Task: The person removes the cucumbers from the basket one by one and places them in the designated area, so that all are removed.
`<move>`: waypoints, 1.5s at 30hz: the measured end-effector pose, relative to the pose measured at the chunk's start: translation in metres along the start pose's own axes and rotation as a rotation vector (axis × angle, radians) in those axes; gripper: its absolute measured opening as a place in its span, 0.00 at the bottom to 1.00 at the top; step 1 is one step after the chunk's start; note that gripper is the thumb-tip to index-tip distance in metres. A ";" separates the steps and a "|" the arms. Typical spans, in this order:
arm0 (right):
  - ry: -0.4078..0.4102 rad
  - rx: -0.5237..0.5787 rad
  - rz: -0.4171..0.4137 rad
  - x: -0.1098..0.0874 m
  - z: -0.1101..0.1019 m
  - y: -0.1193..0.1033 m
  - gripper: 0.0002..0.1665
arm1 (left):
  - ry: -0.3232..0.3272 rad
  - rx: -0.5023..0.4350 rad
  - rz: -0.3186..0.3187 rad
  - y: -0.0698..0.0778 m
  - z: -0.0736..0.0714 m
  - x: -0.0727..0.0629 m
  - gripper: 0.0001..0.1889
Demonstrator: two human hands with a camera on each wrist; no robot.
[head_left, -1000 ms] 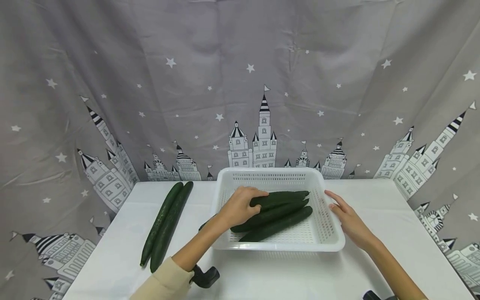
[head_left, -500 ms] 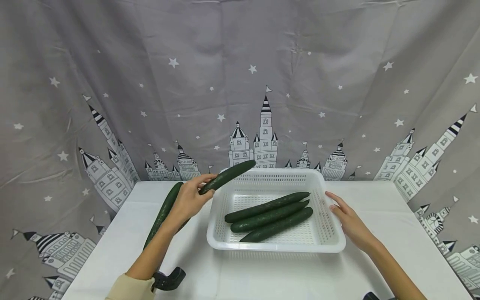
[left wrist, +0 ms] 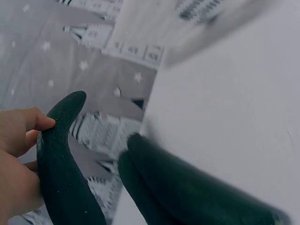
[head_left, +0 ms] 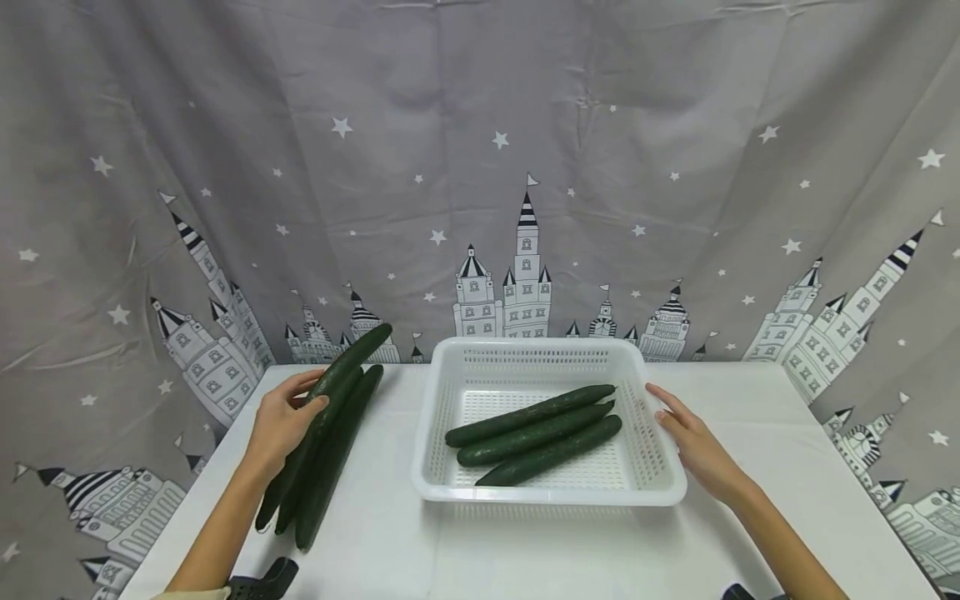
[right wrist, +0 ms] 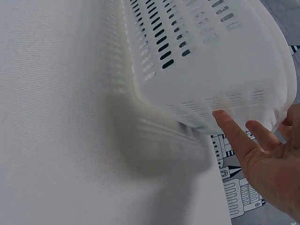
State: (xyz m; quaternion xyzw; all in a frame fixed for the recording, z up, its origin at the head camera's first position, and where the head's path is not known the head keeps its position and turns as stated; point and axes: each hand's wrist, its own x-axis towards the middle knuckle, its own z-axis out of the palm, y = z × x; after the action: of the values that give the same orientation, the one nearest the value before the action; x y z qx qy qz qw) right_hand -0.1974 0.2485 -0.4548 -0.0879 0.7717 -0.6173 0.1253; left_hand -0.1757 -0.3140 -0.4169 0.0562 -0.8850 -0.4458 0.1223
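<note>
Where visible, left hand round cucumber.

– What colour are the cucumbers?
– Deep green, all of them, nearly black in places; seen close from the left wrist, one shows tiny pale specks.
– And the basket?
– White, its walls patterned with rows of narrow slots.
– Is the tabletop plain?
– Plain white, yes.
– What about the curtain?
– Grey, scattered with white stars and printed with white castles outlined in black, some spires banded black and white.
– Any other colours?
– A cream sleeve at the lower left, with a black wrist mount beside it.
</note>
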 end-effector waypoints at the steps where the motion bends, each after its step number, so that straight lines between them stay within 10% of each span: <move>1: 0.003 -0.001 0.000 0.000 0.000 0.000 0.36 | 0.001 -0.025 -0.034 -0.006 -0.002 0.000 0.25; 8: 0.008 -0.012 -0.003 0.001 0.000 0.002 0.36 | 0.016 -0.110 -0.210 -0.038 -0.011 0.004 0.28; 23: 0.014 -0.022 -0.010 0.001 0.000 0.001 0.35 | -0.017 -0.075 -0.310 -0.085 -0.017 0.010 0.29; 45: 0.014 -0.013 -0.007 0.002 -0.002 0.002 0.35 | -0.102 -0.033 -0.344 -0.097 0.000 0.006 0.31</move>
State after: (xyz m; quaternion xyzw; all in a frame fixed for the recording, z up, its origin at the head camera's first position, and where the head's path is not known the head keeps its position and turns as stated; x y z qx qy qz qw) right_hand -0.2000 0.2501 -0.4570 -0.0870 0.7761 -0.6135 0.1173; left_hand -0.1821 -0.3729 -0.4943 0.1823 -0.8598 -0.4769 0.0001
